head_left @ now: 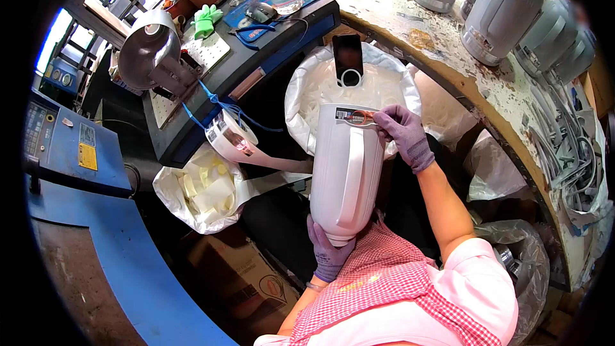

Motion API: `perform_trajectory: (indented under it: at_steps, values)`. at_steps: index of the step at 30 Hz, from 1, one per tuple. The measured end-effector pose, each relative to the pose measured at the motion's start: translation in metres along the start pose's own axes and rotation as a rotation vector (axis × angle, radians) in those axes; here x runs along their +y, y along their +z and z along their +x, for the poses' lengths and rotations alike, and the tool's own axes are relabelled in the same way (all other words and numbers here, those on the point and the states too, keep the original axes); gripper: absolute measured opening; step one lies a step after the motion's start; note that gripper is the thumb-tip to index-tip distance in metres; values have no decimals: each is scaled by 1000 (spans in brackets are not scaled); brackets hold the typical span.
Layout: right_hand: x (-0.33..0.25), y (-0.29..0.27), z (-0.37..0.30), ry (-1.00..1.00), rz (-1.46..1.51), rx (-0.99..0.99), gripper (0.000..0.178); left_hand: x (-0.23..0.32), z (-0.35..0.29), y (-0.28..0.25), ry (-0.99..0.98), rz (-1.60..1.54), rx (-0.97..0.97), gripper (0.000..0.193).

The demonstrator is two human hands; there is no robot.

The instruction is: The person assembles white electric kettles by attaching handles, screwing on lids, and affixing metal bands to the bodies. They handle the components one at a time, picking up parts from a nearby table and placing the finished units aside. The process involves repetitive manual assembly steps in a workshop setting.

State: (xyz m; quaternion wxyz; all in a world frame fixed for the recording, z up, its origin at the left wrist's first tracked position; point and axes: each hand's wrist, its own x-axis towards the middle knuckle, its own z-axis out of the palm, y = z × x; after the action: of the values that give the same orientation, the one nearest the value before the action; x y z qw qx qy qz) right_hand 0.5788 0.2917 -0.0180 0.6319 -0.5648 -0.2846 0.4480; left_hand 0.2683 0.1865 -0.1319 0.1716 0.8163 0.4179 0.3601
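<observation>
A pale grey plastic thermos jug body (333, 179) with a long side handle (354, 176) lies tilted over my lap, its narrow neck toward me and its wide end away. Below it, my left hand (327, 253), in a purple glove, is closed round the neck. At the wide end, the gloved fingers of my right hand (405, 133) pinch the end of a small printed label (351, 115) beside the top of the handle. An orange loop shows at that label; whether it is print or a separate piece I cannot tell.
Ahead stands a white sack (301, 90) of translucent rings with a phone (347, 57) on it. A label roll (230, 134) hangs left, above a bag of scraps (208, 189). Several grey jugs (503, 9) crowd the worn right table (397, 19). Blue machinery (77, 147) borders the left.
</observation>
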Motion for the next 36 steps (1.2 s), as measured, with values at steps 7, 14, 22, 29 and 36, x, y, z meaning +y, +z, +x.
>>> perform_trajectory:
  at_steps: [7,14,22,29,36]
  values:
    - [6,-2,4,-8,7,3,22,-1,2,1,8,6,5,120]
    - [0,-21,8,-96,-571,22,40,-4,-2,2,21,16,-18,120]
    - [-34,-20,30,-387,-566,-232,63,-9,-7,4,67,19,-36,116]
    - [-45,-8,108,-378,-1274,-58,44,-2,3,-11,-17,-99,9,107]
    - [-105,-20,21,-1425,-1273,-296,51,-3,88,-179,-420,-671,140,87]
